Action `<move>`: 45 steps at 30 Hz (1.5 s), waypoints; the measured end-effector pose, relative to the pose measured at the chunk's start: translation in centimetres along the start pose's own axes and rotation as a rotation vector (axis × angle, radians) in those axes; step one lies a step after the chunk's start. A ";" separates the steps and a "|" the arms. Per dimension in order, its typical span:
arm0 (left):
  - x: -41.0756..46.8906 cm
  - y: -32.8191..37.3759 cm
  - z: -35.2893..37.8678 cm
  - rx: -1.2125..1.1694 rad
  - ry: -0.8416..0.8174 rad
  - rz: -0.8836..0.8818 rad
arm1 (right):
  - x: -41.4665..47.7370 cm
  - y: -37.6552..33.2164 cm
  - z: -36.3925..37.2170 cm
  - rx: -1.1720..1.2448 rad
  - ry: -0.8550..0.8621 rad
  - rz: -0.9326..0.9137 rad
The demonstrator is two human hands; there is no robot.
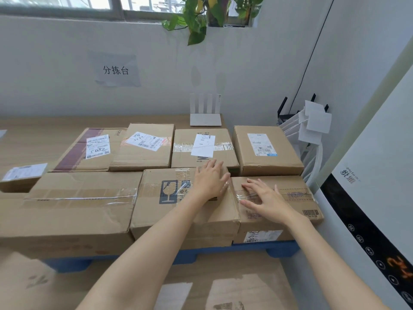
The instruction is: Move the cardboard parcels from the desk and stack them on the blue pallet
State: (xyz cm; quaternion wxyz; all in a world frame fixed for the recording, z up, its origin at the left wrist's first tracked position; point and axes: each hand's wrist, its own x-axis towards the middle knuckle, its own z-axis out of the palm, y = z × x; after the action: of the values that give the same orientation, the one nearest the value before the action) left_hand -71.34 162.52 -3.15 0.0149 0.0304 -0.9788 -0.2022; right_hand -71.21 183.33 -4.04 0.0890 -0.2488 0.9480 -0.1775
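Head camera looks down, close over parcels (185, 198)

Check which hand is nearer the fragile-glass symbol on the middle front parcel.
Left. The left hand rests on the middle parcel just right of the symbol; the right hand is over the right parcel.

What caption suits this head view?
Open left hand and right hand on brown cardboard parcels lining a blue plastic pallet.

2 bare forearms (156, 238), hands (left (210, 183), right (267, 201))
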 end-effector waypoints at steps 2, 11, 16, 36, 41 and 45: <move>-0.6 -0.7 -1.7 -0.036 0.013 -0.011 | 0.4 -1.1 -0.9 0.010 0.032 0.038; -5.6 -5.5 -11.8 -0.092 0.098 -0.065 | 2.7 -10.4 -4.4 0.085 0.210 0.042; -10.0 -10.5 -17.7 -0.099 0.155 -0.069 | 3.6 -17.3 -4.2 0.129 0.226 -0.009; -38.9 -47.2 -39.3 0.151 0.467 -0.348 | 6.9 -63.2 9.7 0.366 0.238 -0.254; -45.2 -55.7 -42.6 0.104 0.561 -0.504 | 8.4 -74.2 13.8 0.374 0.175 -0.357; -49.5 -62.3 -44.6 0.101 0.613 -0.606 | 9.8 -82.6 16.7 0.392 0.130 -0.455</move>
State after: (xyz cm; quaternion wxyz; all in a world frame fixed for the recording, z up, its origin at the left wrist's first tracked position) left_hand -16.76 91.02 12.20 0.2433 0.3758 -0.8845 -0.1310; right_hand -39.00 106.31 11.19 0.0325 -0.4210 0.8193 -0.3880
